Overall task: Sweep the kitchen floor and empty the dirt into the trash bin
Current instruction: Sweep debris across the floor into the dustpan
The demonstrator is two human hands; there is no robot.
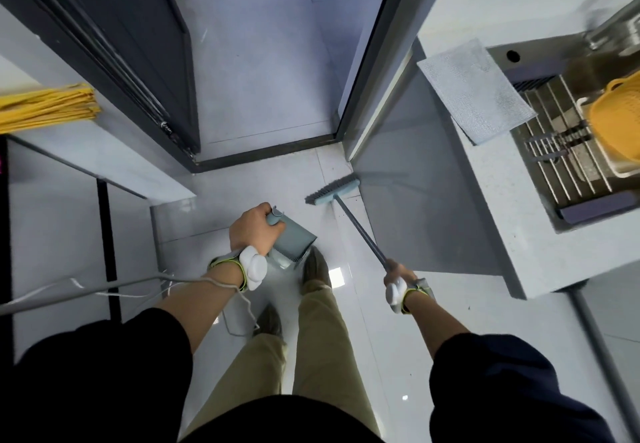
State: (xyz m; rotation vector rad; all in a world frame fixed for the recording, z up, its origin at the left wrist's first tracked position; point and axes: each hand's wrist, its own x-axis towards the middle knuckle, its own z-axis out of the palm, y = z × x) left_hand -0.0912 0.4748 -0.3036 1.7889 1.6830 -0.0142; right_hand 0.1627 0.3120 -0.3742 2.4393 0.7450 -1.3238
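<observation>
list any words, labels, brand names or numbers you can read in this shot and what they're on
None can be read.
Dustpan in the left hand: no print visible.
Broom held by the right hand: plain head and handle.
White wrist devices: no legible marking.
Dish cloth and yellow basket at the sink: unmarked.
Dark panel at far left: a pink speck, too small to read.

The broom (331, 192) has a pale teal head with grey bristles and a grey handle; the dustpan (290, 237) at 6 o'clock of centre is muted teal-grey. The floor (263, 62) is glossy pale grey tile. At 3 o'clock a yellow basket (614, 120) sits over a steel sink (568, 152) — beside it, a white mesh-patterned cloth (474, 91). At 9 o'clock, yellow strips (45, 107). Trousers (311, 338) are khaki, sleeves (104, 373) black.
</observation>
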